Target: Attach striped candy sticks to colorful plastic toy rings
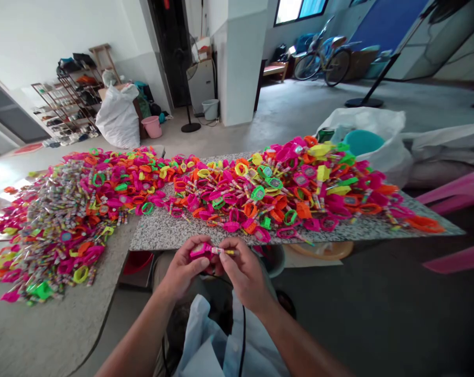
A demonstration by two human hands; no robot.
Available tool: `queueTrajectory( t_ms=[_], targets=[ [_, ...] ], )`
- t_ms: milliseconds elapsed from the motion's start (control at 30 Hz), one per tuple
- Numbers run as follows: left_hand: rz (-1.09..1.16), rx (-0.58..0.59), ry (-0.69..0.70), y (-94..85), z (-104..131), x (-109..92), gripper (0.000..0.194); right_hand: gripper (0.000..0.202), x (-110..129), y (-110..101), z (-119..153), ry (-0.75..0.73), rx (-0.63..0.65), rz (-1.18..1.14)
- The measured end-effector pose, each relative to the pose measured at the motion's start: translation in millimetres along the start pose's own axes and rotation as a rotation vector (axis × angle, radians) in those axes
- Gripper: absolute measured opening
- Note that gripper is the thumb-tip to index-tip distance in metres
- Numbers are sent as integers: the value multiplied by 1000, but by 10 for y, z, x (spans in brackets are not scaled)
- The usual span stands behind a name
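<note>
Just beyond the table's front edge, my left hand (187, 266) pinches a pink toy watch (200, 251). My right hand (244, 269) is closed on a small candy tube (227, 252) with a yellowish end, which meets the watch's strap between my two hands. Past them, a long heap of pink, orange, green and yellow toy watches (260, 193) covers much of the speckled stone table (158, 233). A second pile, with many wrapped candy tubes (59, 204), spreads over the left table (91, 309).
Behind the right end stands a white sack (394, 152) with a teal basin (363, 142). Pink plastic chairs (456, 191) are at the right. A grey bucket (276, 261) sits under the table edge. A red container (136, 262) is below, left of my legs.
</note>
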State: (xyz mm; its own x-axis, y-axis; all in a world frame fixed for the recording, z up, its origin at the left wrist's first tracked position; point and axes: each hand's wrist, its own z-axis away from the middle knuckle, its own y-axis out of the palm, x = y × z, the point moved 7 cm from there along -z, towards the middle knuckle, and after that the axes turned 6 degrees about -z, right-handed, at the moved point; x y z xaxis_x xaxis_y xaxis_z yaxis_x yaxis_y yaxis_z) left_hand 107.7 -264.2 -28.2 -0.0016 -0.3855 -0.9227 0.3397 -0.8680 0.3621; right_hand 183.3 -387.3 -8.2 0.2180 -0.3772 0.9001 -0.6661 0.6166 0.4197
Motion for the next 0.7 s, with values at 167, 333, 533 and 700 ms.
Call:
queueTrajectory(
  t_ms=[167, 333, 533, 700],
  targets=[
    [2, -79, 3, -77, -27, 54, 46, 26, -72, 30, -27, 57, 12, -149],
    [157, -147, -10, -54, -16, 40, 50, 30, -121, 11, -85, 84, -41, -239],
    [196, -128, -13, -4, -34, 18, 54, 30, -41, 139, -76, 81, 8, -200],
    [122, -123, 37, 14, -34, -7, 47, 23, -14, 151, -51, 27, 39, -154]
  ],
)
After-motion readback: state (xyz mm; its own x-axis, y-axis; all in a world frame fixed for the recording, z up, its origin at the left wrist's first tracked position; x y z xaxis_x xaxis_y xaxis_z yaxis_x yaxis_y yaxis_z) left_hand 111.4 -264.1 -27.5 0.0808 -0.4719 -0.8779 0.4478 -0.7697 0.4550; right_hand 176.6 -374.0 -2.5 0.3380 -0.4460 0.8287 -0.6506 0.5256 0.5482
